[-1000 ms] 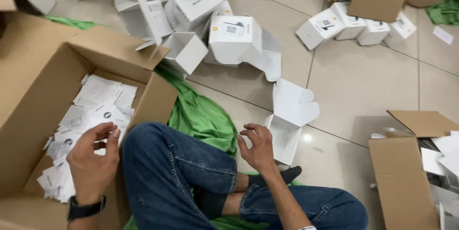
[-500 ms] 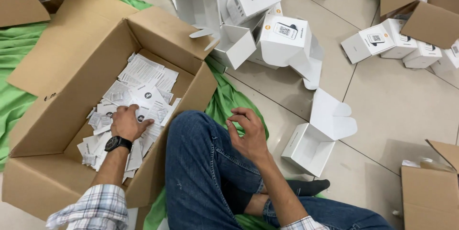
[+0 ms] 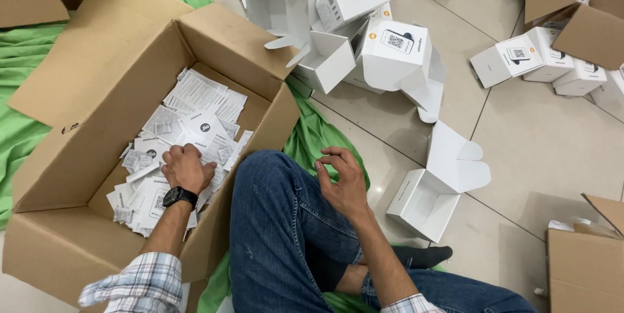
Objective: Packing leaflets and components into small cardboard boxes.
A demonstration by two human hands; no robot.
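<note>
Reaching into open cardboard box (image 3: 97,157), my left hand (image 3: 185,167) presses flat on white leaflets (image 3: 195,118), fingers curled onto them, box walls close all round. My right hand (image 3: 344,183) hovers over denim knee (image 3: 273,196), fingers loosely bent, holding nothing. Open white carton (image 3: 422,202) just right of it on tiled floor (image 3: 546,150); white carton pile (image 3: 338,20) crowds far side.

Brown carton (image 3: 78,157); white leaflets (image 3: 195,102); green cloth (image 3: 26,92); blue jeans (image 3: 279,228).

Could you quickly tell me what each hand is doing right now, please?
Left hand: fingers curled on the leaflets in the cardboard box; grip unclear.
Right hand: open, empty, above the knee.
</note>
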